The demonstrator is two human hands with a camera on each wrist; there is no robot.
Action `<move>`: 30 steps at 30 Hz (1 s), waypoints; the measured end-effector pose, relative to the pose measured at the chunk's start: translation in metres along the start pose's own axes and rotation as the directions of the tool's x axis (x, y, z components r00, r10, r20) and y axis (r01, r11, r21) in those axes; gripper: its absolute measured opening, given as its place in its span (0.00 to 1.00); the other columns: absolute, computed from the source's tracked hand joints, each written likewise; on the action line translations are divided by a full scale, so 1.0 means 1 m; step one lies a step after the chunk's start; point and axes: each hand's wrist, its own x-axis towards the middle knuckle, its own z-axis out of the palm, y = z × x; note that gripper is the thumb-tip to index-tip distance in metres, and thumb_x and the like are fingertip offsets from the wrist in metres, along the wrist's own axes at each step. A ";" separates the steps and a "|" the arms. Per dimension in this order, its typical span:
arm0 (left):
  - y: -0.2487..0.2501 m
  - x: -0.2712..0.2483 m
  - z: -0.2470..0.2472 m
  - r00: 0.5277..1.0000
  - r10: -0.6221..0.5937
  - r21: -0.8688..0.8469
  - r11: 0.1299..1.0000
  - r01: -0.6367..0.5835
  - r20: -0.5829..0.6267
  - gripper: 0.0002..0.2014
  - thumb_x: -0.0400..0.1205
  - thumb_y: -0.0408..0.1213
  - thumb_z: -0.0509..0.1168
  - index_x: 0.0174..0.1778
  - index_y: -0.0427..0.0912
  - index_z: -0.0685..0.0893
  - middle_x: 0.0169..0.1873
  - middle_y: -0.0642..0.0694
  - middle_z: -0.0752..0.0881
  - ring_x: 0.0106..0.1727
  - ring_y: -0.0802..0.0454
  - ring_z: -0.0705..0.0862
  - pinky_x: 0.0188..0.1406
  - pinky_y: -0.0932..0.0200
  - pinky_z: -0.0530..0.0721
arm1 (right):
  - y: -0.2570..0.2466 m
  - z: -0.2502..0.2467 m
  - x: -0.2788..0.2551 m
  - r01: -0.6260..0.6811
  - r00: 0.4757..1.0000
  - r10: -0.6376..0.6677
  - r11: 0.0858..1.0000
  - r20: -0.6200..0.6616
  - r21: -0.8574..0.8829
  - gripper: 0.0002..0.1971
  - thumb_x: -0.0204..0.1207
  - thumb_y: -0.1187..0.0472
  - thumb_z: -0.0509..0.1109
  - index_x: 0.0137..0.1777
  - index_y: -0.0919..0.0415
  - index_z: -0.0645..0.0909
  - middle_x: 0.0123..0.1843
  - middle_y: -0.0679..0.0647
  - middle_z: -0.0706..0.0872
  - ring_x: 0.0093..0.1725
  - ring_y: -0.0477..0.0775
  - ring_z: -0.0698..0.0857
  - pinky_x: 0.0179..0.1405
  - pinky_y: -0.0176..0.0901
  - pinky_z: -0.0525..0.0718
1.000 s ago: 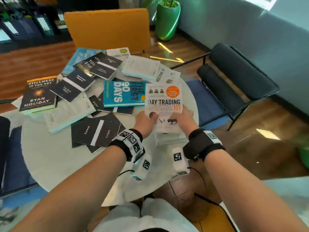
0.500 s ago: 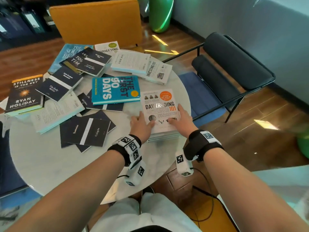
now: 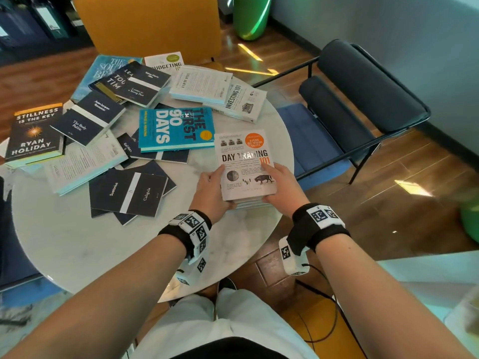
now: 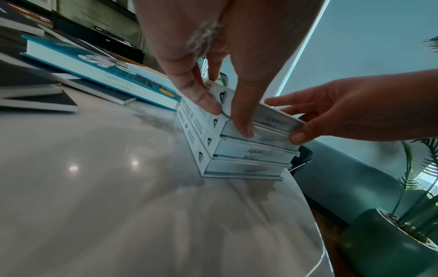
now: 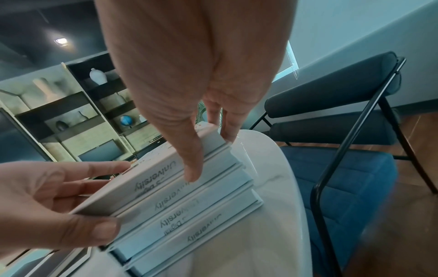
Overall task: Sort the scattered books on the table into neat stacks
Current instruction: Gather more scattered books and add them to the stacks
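Observation:
A white "Day Trading 101" book (image 3: pixel 246 161) lies on top of a stack of several white books (image 4: pixel 246 155) at the right front of the round marble table (image 3: pixel 77 244). My left hand (image 3: pixel 220 187) pinches the top book's near left corner, thumb on its near edge. My right hand (image 3: pixel 269 182) pinches the near right corner. In the left wrist view the left hand (image 4: pixel 227 118) and right hand (image 4: pixel 291 120) both hold that top book, which sits slightly askew. The right wrist view shows the right hand (image 5: pixel 211 155), the left hand (image 5: pixel 111 196) and the stack (image 5: pixel 189 211).
Scattered books cover the table's left and back: blue "The First 90 Days" (image 3: pixel 176 128), "Investing 101" (image 3: pixel 238 102), "Stillness Is the Key" (image 3: pixel 35 133), dark booklets (image 3: pixel 129 195). A yellow chair (image 3: pixel 147 24) stands behind, a dark chair (image 3: pixel 363 94) to the right.
The Day Trading book came down from a raised tilt onto the white stack. Both hands slid to its near corners and still hold it.

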 end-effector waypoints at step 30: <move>-0.254 0.013 -0.242 0.623 -0.687 -0.348 0.727 0.592 -0.374 0.27 0.83 0.49 0.64 0.76 0.40 0.73 0.73 0.34 0.73 0.73 0.36 0.72 0.74 0.48 0.67 | -0.275 0.196 0.138 0.008 0.964 0.004 0.999 0.265 -0.044 0.25 0.81 0.50 0.64 0.73 0.62 0.74 0.72 0.61 0.79 0.71 0.62 0.78 0.72 0.51 0.74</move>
